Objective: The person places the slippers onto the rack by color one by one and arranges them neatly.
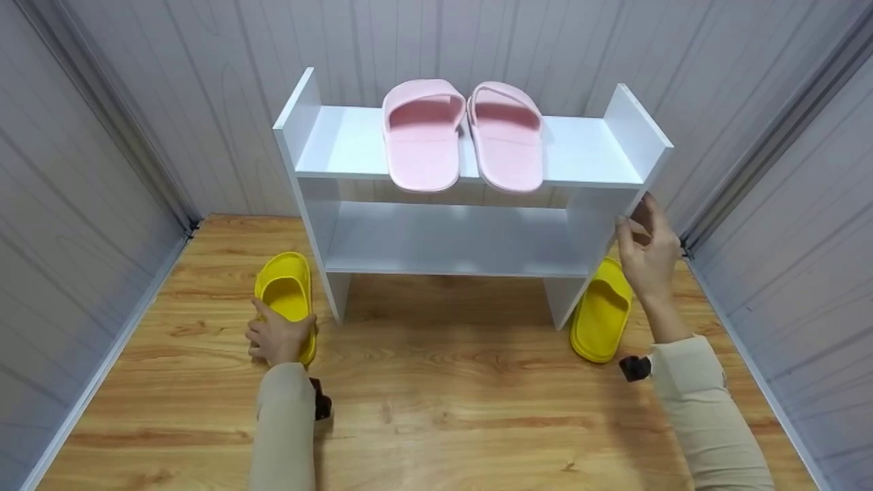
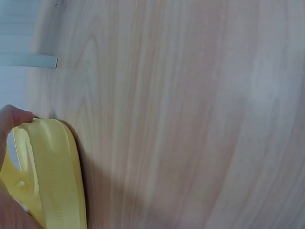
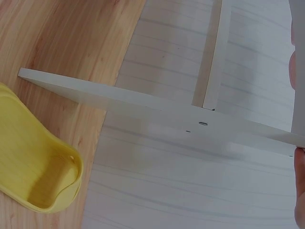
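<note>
A yellow slipper [image 1: 287,290] stands on the floor left of the white shoe rack [image 1: 443,239]. My left hand [image 1: 276,337] grips its near end across both sides. In the left wrist view, fingers hold the slipper [image 2: 57,171] by its rim. My right hand [image 1: 651,256] is at the rack's right side panel, with bent fingers and its thumb touching near the front edge. In the right wrist view only a fingertip [image 3: 299,176] shows against the panel [image 3: 143,107]. Another yellow slipper [image 1: 601,314] lies on the floor just right of the rack, below that hand.
Two pink slippers [image 1: 423,153] sit side by side on the rack's top shelf, toes toward the wall. The lower shelf [image 1: 450,239] spans the two side panels. Walls [image 1: 798,225] enclose the wooden floor [image 1: 450,409] at the back, left and right.
</note>
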Demonstrator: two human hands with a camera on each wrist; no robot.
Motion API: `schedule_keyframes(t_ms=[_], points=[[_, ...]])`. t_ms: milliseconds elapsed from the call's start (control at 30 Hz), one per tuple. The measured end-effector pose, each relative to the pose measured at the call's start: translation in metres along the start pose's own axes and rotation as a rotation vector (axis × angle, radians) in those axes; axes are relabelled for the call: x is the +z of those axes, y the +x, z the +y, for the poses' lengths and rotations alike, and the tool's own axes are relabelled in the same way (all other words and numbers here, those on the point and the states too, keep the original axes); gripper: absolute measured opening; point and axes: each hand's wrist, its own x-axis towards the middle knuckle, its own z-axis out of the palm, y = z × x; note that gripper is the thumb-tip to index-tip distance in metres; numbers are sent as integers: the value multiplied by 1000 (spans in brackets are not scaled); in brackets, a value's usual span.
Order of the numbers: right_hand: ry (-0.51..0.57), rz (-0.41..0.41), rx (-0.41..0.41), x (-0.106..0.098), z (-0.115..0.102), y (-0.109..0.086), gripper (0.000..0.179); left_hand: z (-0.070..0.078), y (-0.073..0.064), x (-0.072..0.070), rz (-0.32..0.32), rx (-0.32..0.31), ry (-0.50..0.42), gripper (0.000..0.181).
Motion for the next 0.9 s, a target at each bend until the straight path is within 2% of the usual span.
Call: schedule_keyframes(t_ms=[167, 433, 633, 733, 900], points=[[12, 10, 28, 0, 1, 0, 39, -2, -1, -3, -1, 29, -21, 107], [22, 0, 22, 0, 2, 0, 39, -5, 1, -11, -57, 52, -13, 104], [3, -1, 12, 0, 1, 0, 40, -8, 3, -19, -102, 103, 17, 104], [-2, -2, 5, 0, 6, 0, 40, -9, 4, -23, -122, 134, 32, 103], [3, -13, 8, 2, 28, -1, 42, -13, 5, -28, -164, 162, 35, 104]])
